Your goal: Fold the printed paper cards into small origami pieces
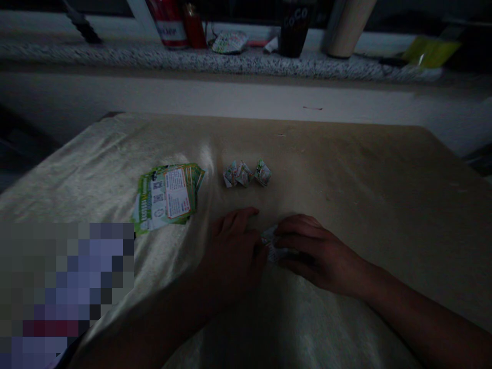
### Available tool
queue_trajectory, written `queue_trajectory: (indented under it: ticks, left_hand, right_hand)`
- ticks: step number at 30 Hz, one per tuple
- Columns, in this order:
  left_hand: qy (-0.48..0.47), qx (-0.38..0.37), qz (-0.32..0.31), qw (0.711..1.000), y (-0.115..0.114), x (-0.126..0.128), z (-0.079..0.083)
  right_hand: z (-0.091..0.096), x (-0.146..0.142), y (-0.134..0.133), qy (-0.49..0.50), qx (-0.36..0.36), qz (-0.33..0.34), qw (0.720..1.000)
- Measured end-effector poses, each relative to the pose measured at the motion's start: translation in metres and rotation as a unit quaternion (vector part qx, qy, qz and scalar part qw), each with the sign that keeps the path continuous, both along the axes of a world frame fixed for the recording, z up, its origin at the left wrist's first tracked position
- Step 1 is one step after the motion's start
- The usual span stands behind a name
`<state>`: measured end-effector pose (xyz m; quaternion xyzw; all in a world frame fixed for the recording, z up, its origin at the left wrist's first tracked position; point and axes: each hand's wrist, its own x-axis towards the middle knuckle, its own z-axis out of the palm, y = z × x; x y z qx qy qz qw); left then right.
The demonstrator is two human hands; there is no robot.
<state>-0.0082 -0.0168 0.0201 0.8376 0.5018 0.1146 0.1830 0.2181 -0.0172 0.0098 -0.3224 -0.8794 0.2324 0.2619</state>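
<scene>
A small piece of folded printed paper (272, 245) lies low over the table between my two hands. My left hand (232, 251) has its thumb and index finger closed at the paper's left edge, while its other fingers stretch forward over the cloth. From the right, my right hand (311, 246) curls its fingers and thumb around the paper and covers part of it. Just beyond my hands stand folded paper pieces, the left ones touching (243, 174) and a single one (263, 173) slightly apart. A stack of green and white printed leaflets (169, 195) lies to the left.
A pale, wrinkled cloth covers the table (365, 179). Behind it, a speckled stone sill (246, 61) carries a red can (169, 25), a red lighter-like item (195, 28), a dark cup (294, 31), a beige cylinder (348, 28) and a yellow packet (430, 51). The lower left is pixelated.
</scene>
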Motion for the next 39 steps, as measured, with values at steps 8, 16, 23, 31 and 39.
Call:
queue_trajectory:
  ticks: [8,16,23,31,39]
  left_hand:
    - [-0.004,-0.003,0.004,1.000,0.0013,-0.0001,0.0008]
    - [-0.010,-0.005,0.007,1.000,0.0013,-0.0009,-0.0019]
    - [-0.012,-0.002,0.011,1.000,0.0019,0.0000,-0.0007]
    - [-0.012,-0.007,0.013,1.000,0.0020,0.0017,-0.0018]
    - [-0.012,0.001,0.015,1.000,0.0025,0.0016,-0.0023]
  right_hand:
    - [0.0001,-0.0025,0.0000,0.020,-0.065,-0.015,0.998]
    - [0.0008,-0.0026,-0.0019,0.013,-0.077,-0.024,0.997]
    - [-0.0005,-0.0013,-0.0011,0.011,-0.078,-0.028,0.997]
    - [0.0036,-0.0037,-0.0029,-0.021,-0.063,-0.020,0.998]
    - [0.0092,-0.0053,-0.0073,-0.075,-0.025,-0.009,0.997]
